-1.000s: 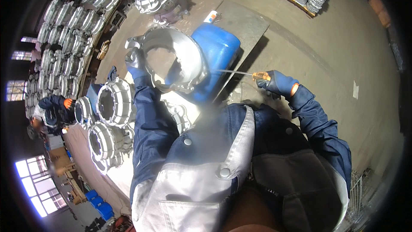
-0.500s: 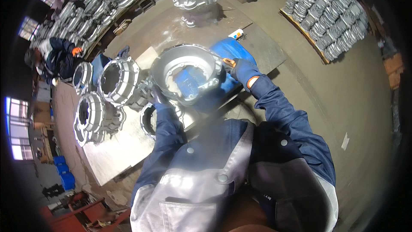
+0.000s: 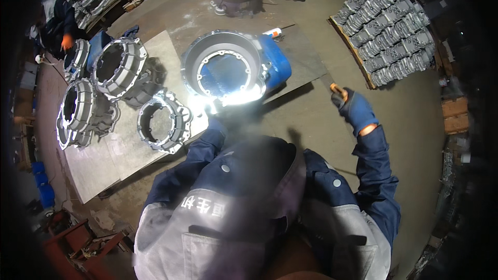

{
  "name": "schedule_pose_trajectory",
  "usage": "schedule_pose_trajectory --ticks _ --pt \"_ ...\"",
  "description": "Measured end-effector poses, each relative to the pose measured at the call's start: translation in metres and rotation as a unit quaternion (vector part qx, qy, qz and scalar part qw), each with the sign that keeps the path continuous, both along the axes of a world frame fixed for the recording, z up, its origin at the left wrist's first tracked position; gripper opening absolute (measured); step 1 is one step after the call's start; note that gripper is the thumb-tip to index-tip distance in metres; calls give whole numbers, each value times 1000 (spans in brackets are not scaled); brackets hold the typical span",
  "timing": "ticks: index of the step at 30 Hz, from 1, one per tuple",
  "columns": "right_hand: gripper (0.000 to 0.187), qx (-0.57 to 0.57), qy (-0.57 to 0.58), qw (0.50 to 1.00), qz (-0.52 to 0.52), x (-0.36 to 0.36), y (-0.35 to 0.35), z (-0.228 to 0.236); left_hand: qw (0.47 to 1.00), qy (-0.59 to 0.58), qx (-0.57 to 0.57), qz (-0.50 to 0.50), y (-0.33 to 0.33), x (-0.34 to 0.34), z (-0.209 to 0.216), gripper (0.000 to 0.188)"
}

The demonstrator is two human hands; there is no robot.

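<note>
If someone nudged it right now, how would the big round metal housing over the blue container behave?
The metal housing looks cast, so it's probably stiff and fairly heavy. It could rock or slide, as it seems propped on the rounded blue container. Its uneven outline may stop it rolling smoothly.

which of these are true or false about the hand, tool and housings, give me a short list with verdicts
1. The right hand holds an orange-handled tool. True.
2. The right hand is bare. False: it wears a dark blue glove.
3. Blue shows through the opening of the big housing. True.
4. The tool's handle touches the big housing. False: it is apart from it, off to the right.
5. A small housing stands left of the blue jug. True.
6. The blue jug is on the floor. False: it is on the table.
</note>
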State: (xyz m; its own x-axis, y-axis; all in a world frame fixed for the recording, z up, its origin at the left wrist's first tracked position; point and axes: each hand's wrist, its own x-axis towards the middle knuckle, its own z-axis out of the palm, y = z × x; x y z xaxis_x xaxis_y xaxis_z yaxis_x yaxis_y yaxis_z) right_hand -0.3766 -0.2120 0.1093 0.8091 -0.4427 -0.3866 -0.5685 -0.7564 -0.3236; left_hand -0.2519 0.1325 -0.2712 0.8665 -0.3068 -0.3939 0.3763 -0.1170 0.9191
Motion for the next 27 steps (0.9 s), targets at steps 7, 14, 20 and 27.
schedule_pose_trajectory --ticks 7,14,20,27 --pt "42 136 62 986 -73 -58 6 -7 972 -204 -31 -116 -29 8 4 48" --pt "38 324 32 945 41 -80 27 -22 980 -35 175 87 18 -4 174 31" --pt "39 309 -87 946 38 -16 47 -70 892 -323 206 242 -1 8 190 40" --pt "42 232 -121 955 -139 -37 -8 -102 655 -546 511 -110 -74 14 151 49"
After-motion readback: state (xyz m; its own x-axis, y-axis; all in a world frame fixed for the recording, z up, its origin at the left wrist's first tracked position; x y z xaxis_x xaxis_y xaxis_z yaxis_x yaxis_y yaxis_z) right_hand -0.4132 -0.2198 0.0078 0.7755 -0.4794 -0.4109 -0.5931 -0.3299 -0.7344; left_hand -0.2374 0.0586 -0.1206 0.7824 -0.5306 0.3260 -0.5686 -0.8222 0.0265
